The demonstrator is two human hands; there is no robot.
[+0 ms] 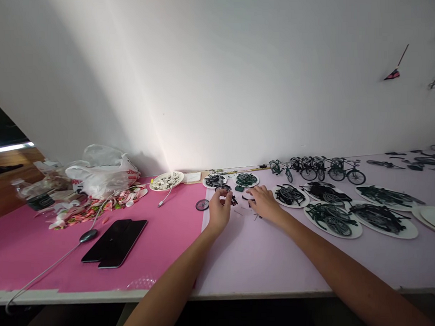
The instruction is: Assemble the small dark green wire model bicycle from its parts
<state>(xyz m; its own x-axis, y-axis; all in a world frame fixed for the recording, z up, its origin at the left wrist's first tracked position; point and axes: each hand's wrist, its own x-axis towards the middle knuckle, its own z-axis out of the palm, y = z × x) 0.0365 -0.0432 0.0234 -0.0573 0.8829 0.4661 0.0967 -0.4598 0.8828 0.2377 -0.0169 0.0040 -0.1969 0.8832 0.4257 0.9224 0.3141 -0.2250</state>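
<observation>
Near the middle of the table, my left hand is closed on a small dark part at its fingertips. To its left a small black wheel lies flat. My right hand is low over the table, its fingertips at a small dark piece; whether it grips that piece is too small to tell. Thin pins lie between the hands. Behind them are a plate of black parts and a plate of green parts. Assembled miniature bicycles stand by the wall at the right.
Several white plates of bicycle parts fill the right. Leftward are a plate of pale pieces, a white plastic bag, pink and green pieces, two dark phones and a cable with a grey puck.
</observation>
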